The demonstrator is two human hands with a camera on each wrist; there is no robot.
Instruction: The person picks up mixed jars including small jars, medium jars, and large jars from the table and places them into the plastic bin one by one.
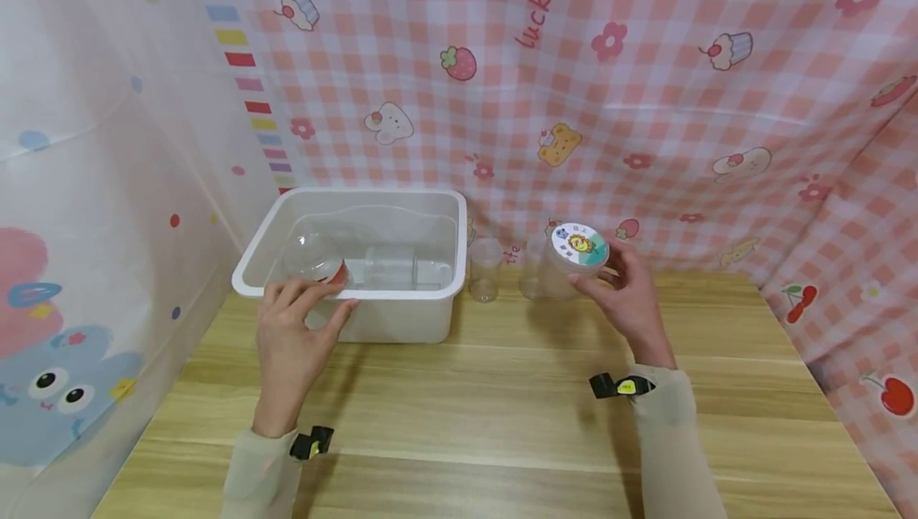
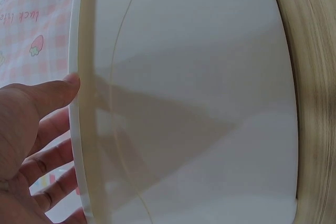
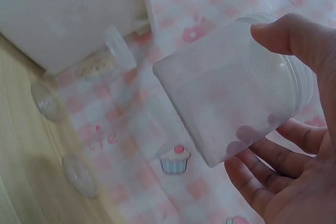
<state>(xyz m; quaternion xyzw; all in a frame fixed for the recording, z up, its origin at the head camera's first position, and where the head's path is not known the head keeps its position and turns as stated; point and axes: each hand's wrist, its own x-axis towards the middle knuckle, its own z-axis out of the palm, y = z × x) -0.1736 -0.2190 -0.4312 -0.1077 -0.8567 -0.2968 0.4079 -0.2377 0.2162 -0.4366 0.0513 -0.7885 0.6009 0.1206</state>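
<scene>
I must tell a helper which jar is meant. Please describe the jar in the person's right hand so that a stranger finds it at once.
Start at the white plastic bin on the wooden table. To its right, past the small clear cup, the right hand grips a clear jar lifted off the table. Unlike the cup beside it, it is closed with a lid bearing a colourful round sticker.

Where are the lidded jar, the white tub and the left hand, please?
jar [image 1: 578, 257], head view, on its lid's sticker.
tub [image 1: 402, 324], head view, on its front wall.
left hand [image 1: 290, 344], head view, on its back.
</scene>
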